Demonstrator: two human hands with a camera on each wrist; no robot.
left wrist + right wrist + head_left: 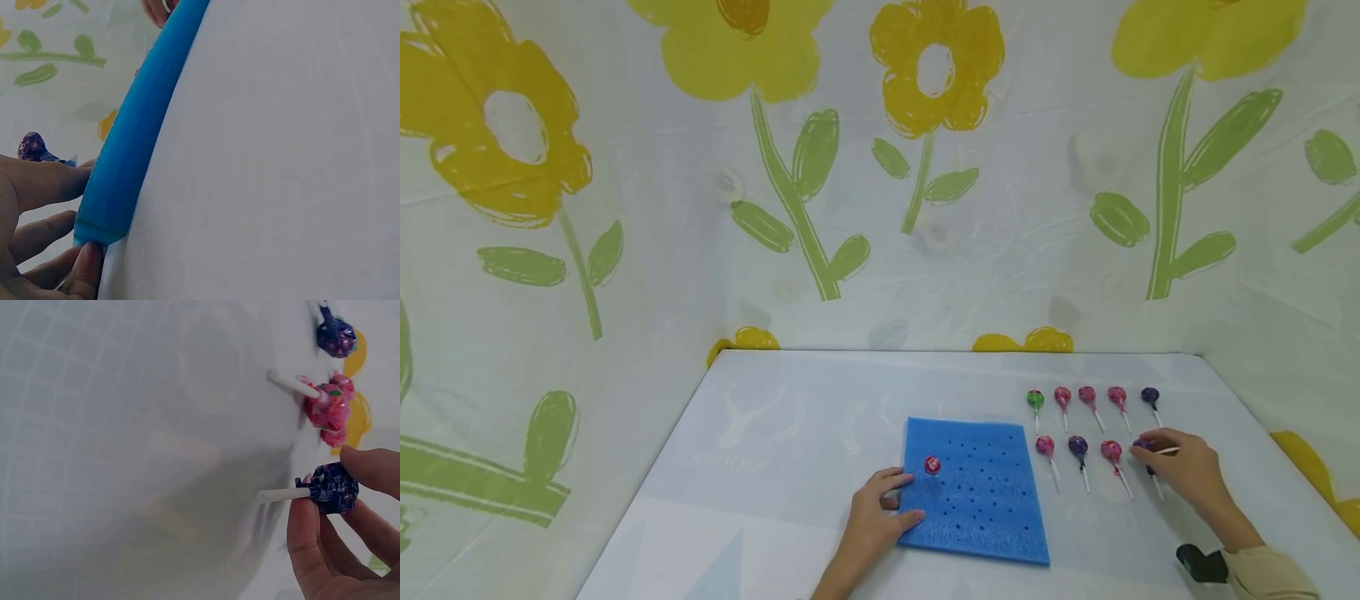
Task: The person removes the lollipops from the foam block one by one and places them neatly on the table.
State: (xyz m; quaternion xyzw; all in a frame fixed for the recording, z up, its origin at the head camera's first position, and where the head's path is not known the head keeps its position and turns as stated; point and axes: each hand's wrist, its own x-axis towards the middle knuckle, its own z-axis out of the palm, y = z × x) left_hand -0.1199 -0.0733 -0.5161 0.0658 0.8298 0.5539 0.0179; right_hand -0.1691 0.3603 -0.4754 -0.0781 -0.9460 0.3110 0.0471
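A blue foam board (pixel 973 533) with rows of small holes lies on the table. One red-wrapped lollipop (pixel 932 465) stands in it near its left side. My left hand (pixel 874 517) grips the board's left edge, thumb and fingers around the foam (pixel 125 150) in the left wrist view. To the right of the board, my right hand (pixel 1187 471) pinches a dark purple wrapped lollipop (pixel 335 489) by its head, the white stick pointing away from the fingers. Beneath that hand lies another dark lollipop (pixel 1152 473), partly hidden.
Lollipops lie in two rows right of the board: a green one (pixel 1035 400), several pink ones (pixel 1087 396) and purple ones (pixel 1078 447). A dark object (pixel 1201 564) sits by the right sleeve (pixel 1270 575). Flower-printed cloth (pixel 1000 275) stands behind the white table (pixel 752 483).
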